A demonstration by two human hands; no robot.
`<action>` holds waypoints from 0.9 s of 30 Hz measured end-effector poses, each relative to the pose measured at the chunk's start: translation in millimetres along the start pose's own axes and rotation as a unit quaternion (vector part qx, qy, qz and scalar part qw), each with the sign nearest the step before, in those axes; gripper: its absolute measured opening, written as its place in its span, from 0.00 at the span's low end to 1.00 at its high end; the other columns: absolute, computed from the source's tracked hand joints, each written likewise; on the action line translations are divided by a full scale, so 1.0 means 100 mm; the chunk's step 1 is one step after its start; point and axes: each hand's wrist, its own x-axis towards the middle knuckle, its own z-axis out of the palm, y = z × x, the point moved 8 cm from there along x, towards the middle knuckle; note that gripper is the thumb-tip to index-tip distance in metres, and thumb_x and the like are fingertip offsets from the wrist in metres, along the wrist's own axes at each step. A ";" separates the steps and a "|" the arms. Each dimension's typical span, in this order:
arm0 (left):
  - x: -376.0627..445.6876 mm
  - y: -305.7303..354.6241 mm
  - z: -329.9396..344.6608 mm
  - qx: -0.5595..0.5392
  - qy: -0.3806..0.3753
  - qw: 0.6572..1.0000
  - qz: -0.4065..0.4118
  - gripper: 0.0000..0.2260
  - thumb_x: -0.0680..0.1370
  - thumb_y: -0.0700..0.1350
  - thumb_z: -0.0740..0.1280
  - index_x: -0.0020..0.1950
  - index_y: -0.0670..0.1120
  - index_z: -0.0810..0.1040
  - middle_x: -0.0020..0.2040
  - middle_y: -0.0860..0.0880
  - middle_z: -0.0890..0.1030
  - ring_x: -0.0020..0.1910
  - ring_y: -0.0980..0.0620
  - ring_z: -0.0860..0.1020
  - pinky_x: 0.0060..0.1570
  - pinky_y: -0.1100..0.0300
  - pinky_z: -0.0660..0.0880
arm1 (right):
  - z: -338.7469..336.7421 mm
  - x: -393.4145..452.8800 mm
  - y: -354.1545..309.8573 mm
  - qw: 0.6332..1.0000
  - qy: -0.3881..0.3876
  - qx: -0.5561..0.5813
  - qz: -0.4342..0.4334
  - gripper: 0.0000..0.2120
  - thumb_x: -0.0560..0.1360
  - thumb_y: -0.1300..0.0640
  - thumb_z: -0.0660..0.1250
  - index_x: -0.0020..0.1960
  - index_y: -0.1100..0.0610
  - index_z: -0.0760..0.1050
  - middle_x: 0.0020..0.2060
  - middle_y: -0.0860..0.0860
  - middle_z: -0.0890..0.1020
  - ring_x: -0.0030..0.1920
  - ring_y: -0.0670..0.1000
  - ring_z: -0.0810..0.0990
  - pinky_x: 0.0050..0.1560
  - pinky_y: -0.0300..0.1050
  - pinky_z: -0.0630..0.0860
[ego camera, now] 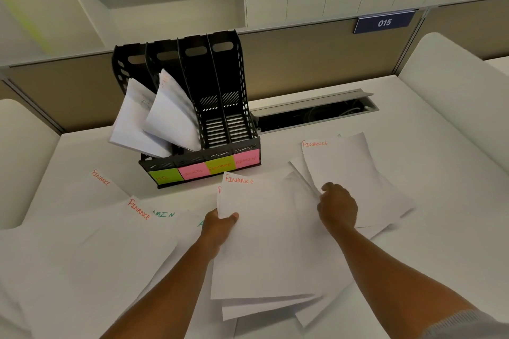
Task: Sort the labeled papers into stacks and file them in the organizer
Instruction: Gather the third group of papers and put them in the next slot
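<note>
A black four-slot organizer (217, 118) stands at the back of the desk, with green and pink sticky labels along its front. Its two left slots hold leaning white papers (165, 118); the two right slots look empty. My left hand (220, 224) grips the left edge of a small stack of sheets marked FINANCE (261, 242) in the middle. My right hand (337, 208) pinches the lower left edge of another FINANCE sheet (344, 168) lying on a few papers at the right. More sheets marked FINANCE (110, 228) and ADMIN (164, 214) lie spread at the left.
An open cable trough (314, 114) runs behind the papers at the right of the organizer. Beige partition walls (303, 63) close the desk at the back, with a blue 015 sign (384, 22). White rounded side panels (451, 77) flank the desk.
</note>
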 end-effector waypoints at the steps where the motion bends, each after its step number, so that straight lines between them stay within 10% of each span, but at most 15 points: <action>1: -0.01 0.00 0.00 -0.002 -0.001 1.000 -0.002 0.19 0.77 0.46 0.69 0.67 0.43 0.74 0.60 0.43 0.80 0.56 0.41 0.79 0.58 0.46 0.77 | -0.01 0.00 -0.10 0.999 -0.004 0.047 -0.007 0.13 0.72 0.63 0.65 0.55 0.54 0.77 0.48 0.50 0.81 0.50 0.53 0.79 0.50 0.47 0.74; 5: -0.04 -0.02 -0.01 -0.015 -0.003 1.000 -0.005 0.18 0.78 0.45 0.68 0.67 0.43 0.74 0.59 0.43 0.80 0.55 0.41 0.79 0.56 0.48 0.78 | 0.12 -0.06 -0.59 0.943 -0.174 0.280 -0.033 0.11 0.68 0.57 0.75 0.49 0.51 0.79 0.35 0.45 0.80 0.35 0.42 0.78 0.39 0.37 0.73; 9: -0.07 -0.03 -0.05 -0.032 0.006 0.999 -0.002 0.18 0.79 0.47 0.65 0.68 0.44 0.73 0.57 0.43 0.80 0.54 0.41 0.79 0.56 0.46 0.78 | 0.34 -0.48 -1.14 0.864 -0.425 0.227 -0.146 0.19 0.63 0.53 0.80 0.52 0.50 0.80 0.38 0.46 0.82 0.40 0.44 0.79 0.43 0.36 0.73; 14: -0.12 -0.02 -0.10 -0.055 0.019 0.998 0.004 0.23 0.81 0.60 0.56 0.67 0.46 0.74 0.58 0.45 0.80 0.49 0.49 0.78 0.46 0.56 0.73 | 0.59 -0.94 -1.49 0.818 -0.508 0.208 -0.172 0.26 0.66 0.50 0.77 0.63 0.50 0.76 0.43 0.46 0.80 0.48 0.47 0.77 0.51 0.38 0.71; 17: -0.16 -0.04 -0.14 -0.078 0.016 0.997 -0.003 0.30 0.79 0.66 0.53 0.72 0.47 0.69 0.69 0.46 0.74 0.63 0.45 0.74 0.60 0.51 0.71 | 0.74 -1.13 -1.58 0.807 -0.534 0.171 -0.185 0.26 0.69 0.49 0.75 0.65 0.51 0.75 0.51 0.49 0.79 0.52 0.49 0.75 0.55 0.40 0.67; 22: -0.20 -0.09 -0.30 -0.040 0.024 0.997 0.061 0.18 0.79 0.49 0.66 0.67 0.45 0.75 0.62 0.45 0.80 0.55 0.46 0.79 0.53 0.55 0.76 | 0.80 -1.20 -1.55 0.808 -0.529 0.223 -0.133 0.23 0.69 0.46 0.74 0.61 0.52 0.78 0.52 0.50 0.83 0.49 0.49 0.81 0.52 0.42 0.77; 27: -0.23 -0.19 -0.53 -0.087 0.038 0.994 0.058 0.16 0.80 0.46 0.65 0.67 0.46 0.74 0.60 0.47 0.80 0.55 0.47 0.78 0.56 0.54 0.76 | 0.48 -0.70 -1.26 0.936 -0.192 0.290 -0.055 0.17 0.68 0.53 0.75 0.55 0.55 0.77 0.43 0.47 0.79 0.46 0.49 0.78 0.46 0.37 0.72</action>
